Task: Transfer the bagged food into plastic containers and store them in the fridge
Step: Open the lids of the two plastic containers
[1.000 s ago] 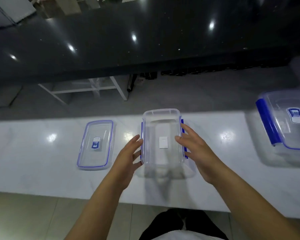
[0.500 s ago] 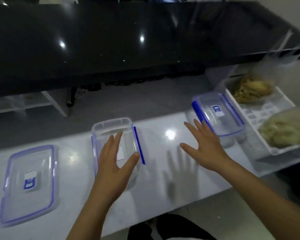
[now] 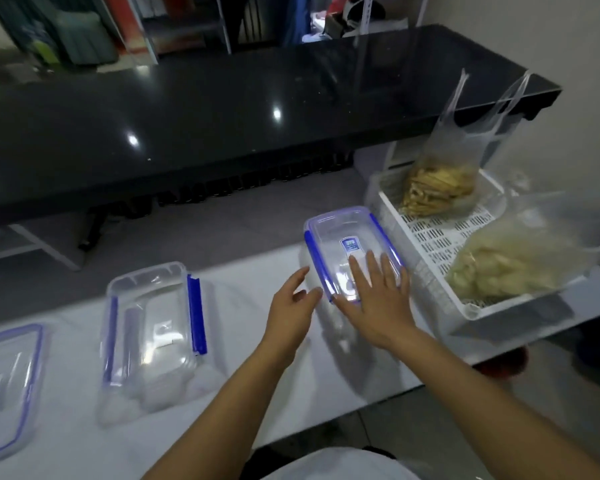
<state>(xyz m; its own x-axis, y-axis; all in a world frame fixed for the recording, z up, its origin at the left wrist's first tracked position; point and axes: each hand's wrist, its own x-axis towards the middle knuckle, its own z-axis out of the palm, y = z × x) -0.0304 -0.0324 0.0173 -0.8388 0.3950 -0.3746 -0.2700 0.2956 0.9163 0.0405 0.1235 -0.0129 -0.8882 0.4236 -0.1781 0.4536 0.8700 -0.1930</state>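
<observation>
A lidded clear container with blue clips point(image 3: 340, 233) stands on the white counter point(image 3: 250, 382). My right hand point(image 3: 374, 296) lies flat on its lid, fingers straight. My left hand point(image 3: 291, 310) is at the container's left side, thumb and fingers near its edge. An open clear container point(image 3: 153, 323) sits further left, and its loose lid point(image 3: 4, 382) lies at the far left. In a white slotted basket point(image 3: 437, 237) at the right lie two clear bags, one with yellowish strips point(image 3: 433, 192), one with pale pieces point(image 3: 506, 268).
A black glossy counter point(image 3: 222, 109) runs across behind the white one, with a gap of grey floor between. The basket overhangs the white counter's right end. Shelving and coloured items stand at the back.
Both hands left the open container and moved right to the lidded one. The right hand now rests on its lid. The view swung right, revealing the basket and bags fully.
</observation>
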